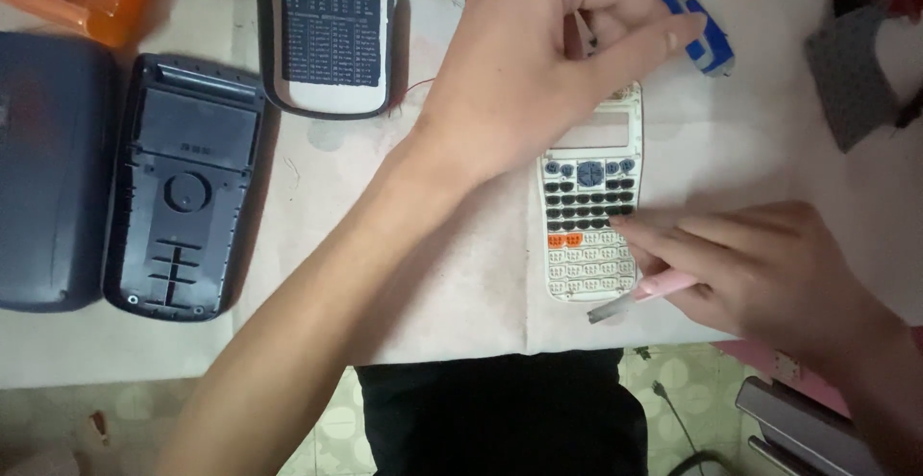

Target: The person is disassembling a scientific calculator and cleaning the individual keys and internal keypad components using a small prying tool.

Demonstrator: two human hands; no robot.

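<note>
Left hand [538,72]: fingers curled, pressing top of white calculator [588,216]
Right hand [769,264]: fingers pinching pink-handled blade [642,293] at calculator's lower edge
Nearby: blue screwdriver [692,19]; dark casing [183,187]

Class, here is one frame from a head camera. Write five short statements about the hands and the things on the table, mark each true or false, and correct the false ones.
1. The left hand rests at the top end of the cream scientific calculator. True.
2. The right hand is empty. False: it holds a pink-handled blade tool.
3. The dark grey plastic back cover lies left of the calculator. True.
4. The blue-handled screwdriver lies on the floor. False: on the table.
5. The calculator's keys face down. False: they face up.
</note>
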